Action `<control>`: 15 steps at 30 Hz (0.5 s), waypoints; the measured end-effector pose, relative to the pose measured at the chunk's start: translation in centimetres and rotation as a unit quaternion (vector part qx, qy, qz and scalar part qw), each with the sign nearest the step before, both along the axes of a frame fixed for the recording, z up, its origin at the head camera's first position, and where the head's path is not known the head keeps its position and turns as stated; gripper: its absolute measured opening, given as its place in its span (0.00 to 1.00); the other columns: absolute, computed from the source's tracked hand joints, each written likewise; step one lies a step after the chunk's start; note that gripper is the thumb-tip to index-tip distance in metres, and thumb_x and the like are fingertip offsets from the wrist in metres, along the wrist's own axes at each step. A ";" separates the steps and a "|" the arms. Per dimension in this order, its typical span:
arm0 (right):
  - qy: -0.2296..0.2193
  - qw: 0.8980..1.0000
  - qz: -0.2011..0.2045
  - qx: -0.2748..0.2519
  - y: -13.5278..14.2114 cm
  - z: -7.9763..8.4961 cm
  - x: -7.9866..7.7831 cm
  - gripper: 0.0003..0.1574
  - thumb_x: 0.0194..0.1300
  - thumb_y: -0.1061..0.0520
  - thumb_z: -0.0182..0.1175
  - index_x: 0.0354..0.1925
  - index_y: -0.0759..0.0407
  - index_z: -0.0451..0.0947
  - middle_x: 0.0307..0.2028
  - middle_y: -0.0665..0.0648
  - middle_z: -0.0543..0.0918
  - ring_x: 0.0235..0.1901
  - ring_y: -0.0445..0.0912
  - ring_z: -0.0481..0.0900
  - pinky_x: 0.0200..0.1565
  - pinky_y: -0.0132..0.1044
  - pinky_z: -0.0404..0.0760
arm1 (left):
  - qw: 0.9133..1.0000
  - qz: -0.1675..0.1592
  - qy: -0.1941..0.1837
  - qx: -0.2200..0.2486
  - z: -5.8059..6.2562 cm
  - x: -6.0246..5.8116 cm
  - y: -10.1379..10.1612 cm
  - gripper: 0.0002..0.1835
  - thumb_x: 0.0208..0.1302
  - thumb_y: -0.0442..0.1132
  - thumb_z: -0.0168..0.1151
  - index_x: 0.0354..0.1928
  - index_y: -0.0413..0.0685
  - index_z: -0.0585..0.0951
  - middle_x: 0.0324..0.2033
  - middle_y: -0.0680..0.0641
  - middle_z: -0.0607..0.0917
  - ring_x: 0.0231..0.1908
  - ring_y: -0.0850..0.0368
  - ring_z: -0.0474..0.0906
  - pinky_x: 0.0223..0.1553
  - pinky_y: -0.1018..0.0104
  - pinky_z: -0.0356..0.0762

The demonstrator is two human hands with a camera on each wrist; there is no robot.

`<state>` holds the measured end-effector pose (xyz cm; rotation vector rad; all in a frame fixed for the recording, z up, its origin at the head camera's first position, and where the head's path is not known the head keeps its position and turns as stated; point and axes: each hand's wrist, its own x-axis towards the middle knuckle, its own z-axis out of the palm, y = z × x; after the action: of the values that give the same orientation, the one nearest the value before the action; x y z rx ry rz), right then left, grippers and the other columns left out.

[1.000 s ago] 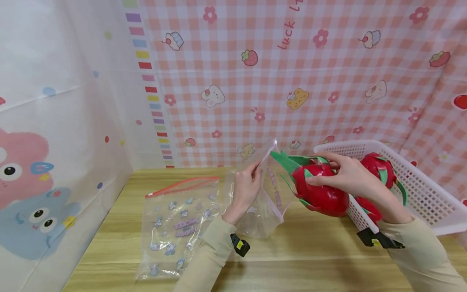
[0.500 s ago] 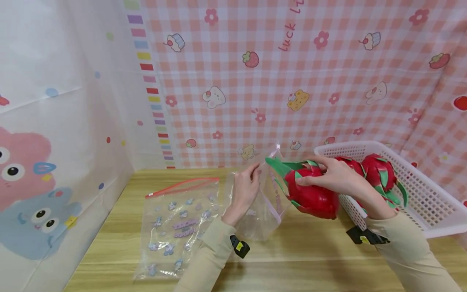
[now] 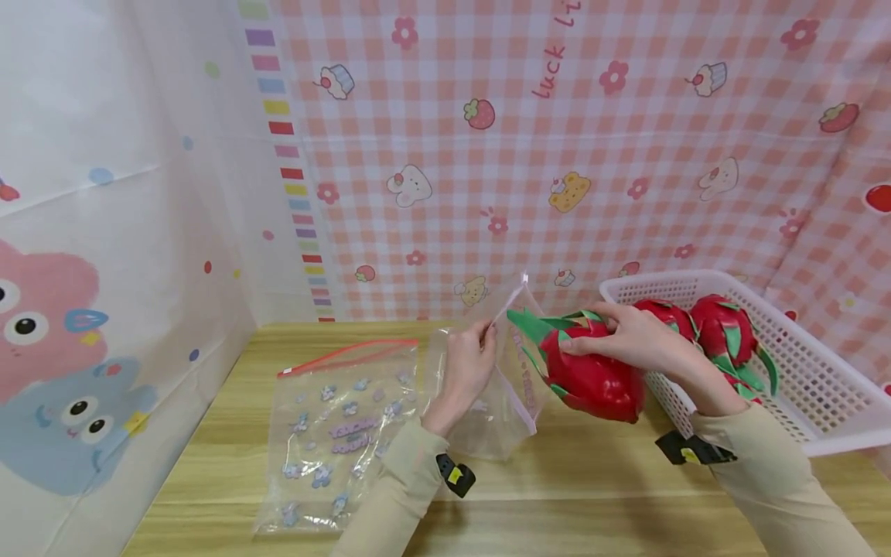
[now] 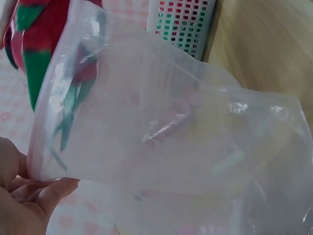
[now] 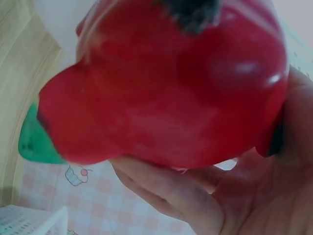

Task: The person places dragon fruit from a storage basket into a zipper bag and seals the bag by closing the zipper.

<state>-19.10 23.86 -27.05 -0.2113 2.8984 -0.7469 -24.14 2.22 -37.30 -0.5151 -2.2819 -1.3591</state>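
Observation:
My left hand (image 3: 469,363) pinches the upper edge of a clear zip bag (image 3: 487,422), whose mouth with a pale pink zip strip stands apart toward the right. In the left wrist view the bag (image 4: 161,122) spreads out from the fingertips. My right hand (image 3: 643,340) grips a red dragon fruit (image 3: 595,379) with green leaf tips, thumb on the near side. The fruit's pointed green end overlaps the bag's opening in the head view. In the right wrist view the glossy red fruit (image 5: 171,93) lies against the palm, with fingers behind it.
A white perforated basket (image 3: 821,387) at the right holds more dragon fruit (image 3: 724,329). Flat on the wooden table (image 3: 557,503) at the left lies another printed bag (image 3: 341,441) with a red zip strip. A pink checked cloth (image 3: 529,155) hangs behind.
My right hand has carried the dragon fruit left, away from the basket and up to the bag's mouth. The left hand has stayed nearly still on the bag's edge.

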 end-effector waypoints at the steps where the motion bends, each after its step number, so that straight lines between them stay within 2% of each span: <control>1: -0.007 1.000 -0.001 -0.009 -0.1 0.1 -0.1 0.56 0.56 0.29 0.59 0.70 0.60 0.57 0.57 0.72 0.73 0.46 0.57 0.79 0.35 0.44 0.84 | 1.000 -0.005 -0.002 -0.001 0.0 0.1 0.0 0.13 0.66 0.30 0.52 0.48 0.30 0.80 0.34 0.34 0.87 0.19 0.57 0.79 0.20 0.79 0.74; 4: -0.027 0.999 -0.003 -0.046 -0.3 0.2 -0.5 0.54 0.58 0.31 0.58 0.71 0.59 0.54 0.56 0.72 0.74 0.42 0.54 0.81 0.34 0.42 0.85 | 1.000 -0.020 -0.018 0.007 0.2 0.5 0.2 0.15 0.65 0.29 0.52 0.51 0.30 0.78 0.44 0.32 0.84 0.36 0.48 0.86 0.32 0.73 0.83; 5: -0.039 0.997 -0.005 -0.063 -0.4 0.3 -0.6 0.55 0.59 0.31 0.57 0.72 0.59 0.53 0.56 0.72 0.73 0.42 0.53 0.81 0.33 0.42 0.85 | 0.999 -0.026 -0.027 0.013 0.3 0.6 0.2 0.15 0.65 0.29 0.52 0.52 0.30 0.78 0.46 0.32 0.83 0.41 0.45 0.86 0.32 0.70 0.83; 7: -0.063 0.993 -0.009 -0.096 -0.7 0.3 -0.8 0.55 0.60 0.32 0.57 0.72 0.59 0.50 0.56 0.72 0.72 0.42 0.54 0.81 0.32 0.43 0.86 | 0.998 -0.033 -0.041 0.019 0.4 0.8 0.3 0.17 0.65 0.29 0.51 0.54 0.30 0.76 0.49 0.32 0.81 0.49 0.43 0.82 0.39 0.68 0.83; 10: -0.094 0.986 -0.011 -0.140 -1.0 0.4 -1.1 0.55 0.62 0.33 0.55 0.73 0.60 0.47 0.57 0.72 0.71 0.44 0.55 0.80 0.32 0.45 0.86 | 0.997 -0.041 -0.062 0.025 0.5 1.0 0.4 0.18 0.65 0.29 0.51 0.56 0.30 0.75 0.51 0.32 0.80 0.52 0.43 0.80 0.42 0.68 0.83; 12: -0.108 0.980 -0.011 -0.165 -1.1 0.3 -1.2 0.53 0.62 0.33 0.55 0.72 0.60 0.49 0.57 0.71 0.71 0.44 0.55 0.80 0.33 0.46 0.86 | 0.997 -0.043 -0.064 0.024 0.4 1.0 0.4 0.18 0.66 0.29 0.51 0.56 0.30 0.74 0.51 0.32 0.79 0.53 0.43 0.79 0.47 0.67 0.80; 15: -0.117 0.975 -0.009 -0.189 -1.2 0.3 -1.4 0.49 0.63 0.33 0.53 0.70 0.58 0.53 0.57 0.70 0.70 0.44 0.54 0.80 0.34 0.47 0.86 | 0.997 -0.038 -0.062 0.020 0.4 0.9 0.4 0.17 0.66 0.29 0.51 0.56 0.31 0.75 0.51 0.34 0.80 0.52 0.44 0.80 0.48 0.67 0.79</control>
<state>-20.52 22.71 -26.79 -0.1261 2.5186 -1.2335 -23.21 2.61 -36.93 -0.5216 -2.3492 -1.5103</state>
